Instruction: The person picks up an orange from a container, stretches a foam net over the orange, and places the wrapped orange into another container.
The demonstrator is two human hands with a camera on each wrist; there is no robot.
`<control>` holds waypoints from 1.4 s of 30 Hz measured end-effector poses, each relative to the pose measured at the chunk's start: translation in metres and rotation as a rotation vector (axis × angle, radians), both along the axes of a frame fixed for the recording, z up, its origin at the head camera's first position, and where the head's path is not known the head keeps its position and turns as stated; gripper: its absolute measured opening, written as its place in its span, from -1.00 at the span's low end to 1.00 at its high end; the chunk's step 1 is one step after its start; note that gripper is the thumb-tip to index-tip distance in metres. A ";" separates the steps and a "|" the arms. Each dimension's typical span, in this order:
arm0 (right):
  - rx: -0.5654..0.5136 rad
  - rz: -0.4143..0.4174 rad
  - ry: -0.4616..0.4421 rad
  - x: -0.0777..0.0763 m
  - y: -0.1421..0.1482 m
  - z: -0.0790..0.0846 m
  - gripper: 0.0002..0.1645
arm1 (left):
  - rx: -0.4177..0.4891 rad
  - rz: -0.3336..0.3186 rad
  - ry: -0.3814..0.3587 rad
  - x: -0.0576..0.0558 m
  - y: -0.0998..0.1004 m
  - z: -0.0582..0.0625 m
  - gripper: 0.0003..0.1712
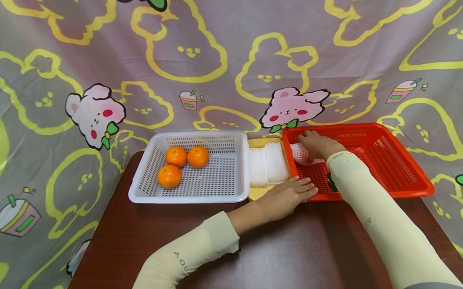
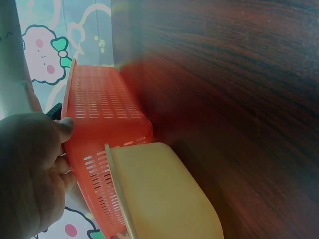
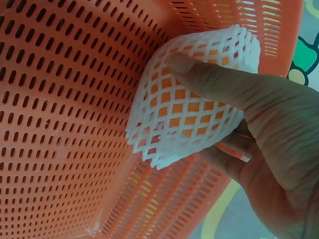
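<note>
In the red basket [image 1: 395, 161], my right hand [image 1: 319, 146] grips an orange wrapped in a white foam net [image 3: 192, 107]. The thumb lies across the net in the right wrist view, with the other fingers curled beneath it. Orange skin shows through the net's diamond openings, near the basket's left wall. My left hand [image 1: 281, 200] rests on the near left corner of that basket's rim, its fingers extended over the edge. The left wrist view shows this hand's thumb [image 2: 65, 128] right at the rim.
Left of the red basket stands a yellow tray [image 1: 258, 193] with white foam nets [image 1: 269, 165]. Farther left, a white basket [image 1: 187, 201] holds three bare oranges [image 1: 169, 176]. All stand on a dark wooden table [image 1: 289, 257] before a patterned curtain [image 1: 227, 46].
</note>
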State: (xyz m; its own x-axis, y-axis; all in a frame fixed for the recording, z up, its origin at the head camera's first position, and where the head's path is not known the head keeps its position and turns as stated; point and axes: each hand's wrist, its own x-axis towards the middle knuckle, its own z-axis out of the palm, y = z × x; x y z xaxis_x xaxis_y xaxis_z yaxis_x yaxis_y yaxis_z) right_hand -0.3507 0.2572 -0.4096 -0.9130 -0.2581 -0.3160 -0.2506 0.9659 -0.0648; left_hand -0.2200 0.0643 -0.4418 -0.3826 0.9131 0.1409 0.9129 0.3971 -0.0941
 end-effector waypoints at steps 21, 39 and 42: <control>-0.021 0.033 -0.008 -0.003 -0.007 0.007 0.00 | 0.130 0.126 -0.063 0.006 -0.038 0.013 -0.36; -0.261 0.370 0.280 0.016 -0.122 0.046 -0.50 | 0.556 0.763 -0.402 -0.066 -0.218 0.041 -0.17; -0.251 0.443 0.261 0.010 -0.158 0.044 -0.51 | 0.474 0.811 -0.404 -0.088 -0.228 0.035 -0.11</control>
State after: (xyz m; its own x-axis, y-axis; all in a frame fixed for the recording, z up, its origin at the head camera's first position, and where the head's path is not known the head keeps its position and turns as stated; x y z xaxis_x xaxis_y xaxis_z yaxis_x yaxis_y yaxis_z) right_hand -0.3412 0.0993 -0.3652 -0.7397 -0.6724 0.0258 -0.6670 0.7276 -0.1606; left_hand -0.3082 -0.1635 -0.4069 -0.9595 0.2421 0.1442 0.2818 0.8257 0.4886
